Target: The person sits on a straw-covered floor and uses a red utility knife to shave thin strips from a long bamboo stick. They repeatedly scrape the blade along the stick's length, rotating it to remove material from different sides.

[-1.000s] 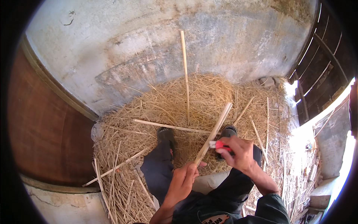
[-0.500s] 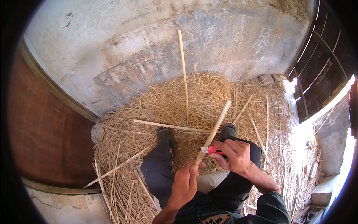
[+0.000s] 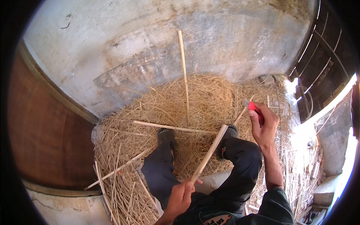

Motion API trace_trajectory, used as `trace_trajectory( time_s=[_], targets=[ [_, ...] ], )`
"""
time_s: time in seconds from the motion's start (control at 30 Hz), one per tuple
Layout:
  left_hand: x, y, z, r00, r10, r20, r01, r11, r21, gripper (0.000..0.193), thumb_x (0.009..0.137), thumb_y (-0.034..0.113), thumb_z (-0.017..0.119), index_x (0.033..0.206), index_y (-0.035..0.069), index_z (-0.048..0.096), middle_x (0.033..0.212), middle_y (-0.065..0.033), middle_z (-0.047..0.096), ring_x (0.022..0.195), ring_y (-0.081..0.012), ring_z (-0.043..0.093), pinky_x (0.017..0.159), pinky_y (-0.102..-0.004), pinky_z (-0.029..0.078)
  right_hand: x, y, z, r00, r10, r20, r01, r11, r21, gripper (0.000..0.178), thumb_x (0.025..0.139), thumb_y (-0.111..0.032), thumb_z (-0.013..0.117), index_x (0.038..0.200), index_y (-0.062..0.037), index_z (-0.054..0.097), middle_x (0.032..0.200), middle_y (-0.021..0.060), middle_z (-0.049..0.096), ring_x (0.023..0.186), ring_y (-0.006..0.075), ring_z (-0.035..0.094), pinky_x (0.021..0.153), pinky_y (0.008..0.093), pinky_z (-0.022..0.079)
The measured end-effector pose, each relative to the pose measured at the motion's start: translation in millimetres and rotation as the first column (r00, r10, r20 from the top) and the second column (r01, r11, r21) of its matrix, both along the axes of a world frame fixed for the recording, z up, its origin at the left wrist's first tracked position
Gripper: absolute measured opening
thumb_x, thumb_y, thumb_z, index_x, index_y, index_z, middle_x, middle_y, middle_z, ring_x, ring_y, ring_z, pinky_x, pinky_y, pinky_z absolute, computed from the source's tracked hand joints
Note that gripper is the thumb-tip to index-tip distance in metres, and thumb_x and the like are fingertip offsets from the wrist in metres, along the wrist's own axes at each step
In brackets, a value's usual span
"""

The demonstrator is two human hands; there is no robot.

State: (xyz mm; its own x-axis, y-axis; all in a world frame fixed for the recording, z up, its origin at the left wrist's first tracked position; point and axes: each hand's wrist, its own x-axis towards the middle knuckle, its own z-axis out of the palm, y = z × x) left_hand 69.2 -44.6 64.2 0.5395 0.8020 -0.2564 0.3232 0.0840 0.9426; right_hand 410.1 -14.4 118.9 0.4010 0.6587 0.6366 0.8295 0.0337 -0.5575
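Note:
Low in the middle, my left hand (image 3: 181, 195) is closed around the near end of a pale wooden stick (image 3: 210, 154). The stick slants up and away to the right, its far end between my boots. Off to the right, my right hand (image 3: 265, 125) grips a red utility knife (image 3: 255, 111). Its short blade points to the upper left, apart from the stick. Part of the knife's handle is hidden inside my fingers.
Straw and shavings (image 3: 202, 95) cover the floor. One pole (image 3: 183, 67) leans on the stained wall (image 3: 150, 45); another stick (image 3: 172, 128) lies across in front of my boots. A brown door panel (image 3: 52, 135) stands at the left, dark boards (image 3: 322, 56) at the upper right.
My right hand with the knife has lifted off the stick and swung up and to the right. The stick's far end has dropped nearer to me, while my left hand has shifted slightly down.

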Motion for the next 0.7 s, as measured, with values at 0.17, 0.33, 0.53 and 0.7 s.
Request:
trace_trajectory(
  time_s=[0.17,0.33,0.53,0.7],
  targets=[
    [8,26,-8,0.988,0.061,0.145,-0.04,0.988,-0.146,0.043,0.12,0.025,0.04,0.119,-0.001,0.074,0.07,0.0016,0.048,0.061,-0.007,0.046,0.057,-0.0287,0.041,-29,-5,-22,0.962,0.272,0.015,-0.272,0.961,-0.042,0.021,0.094,-0.017,0.084,0.109,-0.0035,0.079,0.095,0.0114,0.079,0.073,0.0238,0.076,0.062,0.034,0.059],
    [21,38,-3,0.978,0.038,0.204,-0.003,0.985,-0.17,0.046,0.121,0.029,0.039,0.117,-0.001,0.073,0.069,0.0031,0.047,0.06,-0.0063,0.044,0.056,-0.0277,0.04,-63,-13,-46,0.893,0.395,0.214,-0.38,0.918,-0.11,0.029,0.088,-0.03,0.089,0.108,-0.0118,0.077,0.083,0.0004,0.069,0.062,0.0194,0.068,0.055,0.0345,0.054],
    [35,36,3,0.997,0.021,0.078,-0.034,0.983,0.18,0.045,0.121,0.029,0.04,0.111,-0.001,0.072,0.066,-0.0023,0.05,0.057,-0.0126,0.049,0.056,-0.033,0.042,-71,-18,-44,0.871,0.412,0.268,-0.385,0.911,-0.15,0.031,0.089,-0.034,0.088,0.109,-0.0132,0.077,0.08,-0.0022,0.066,0.06,0.0157,0.067,0.054,0.0317,0.053],
    [42,33,6,0.997,0.074,0.024,-0.078,0.93,0.359,0.044,0.12,0.029,0.041,0.105,-0.001,0.07,0.064,-0.0062,0.053,0.056,-0.0168,0.054,0.057,-0.0351,0.044,-72,-18,-45,0.871,0.398,0.287,-0.374,0.917,-0.139,0.031,0.088,-0.034,0.089,0.108,-0.013,0.077,0.079,-0.0023,0.065,0.059,0.0155,0.067,0.053,0.0314,0.052]
  ],
)
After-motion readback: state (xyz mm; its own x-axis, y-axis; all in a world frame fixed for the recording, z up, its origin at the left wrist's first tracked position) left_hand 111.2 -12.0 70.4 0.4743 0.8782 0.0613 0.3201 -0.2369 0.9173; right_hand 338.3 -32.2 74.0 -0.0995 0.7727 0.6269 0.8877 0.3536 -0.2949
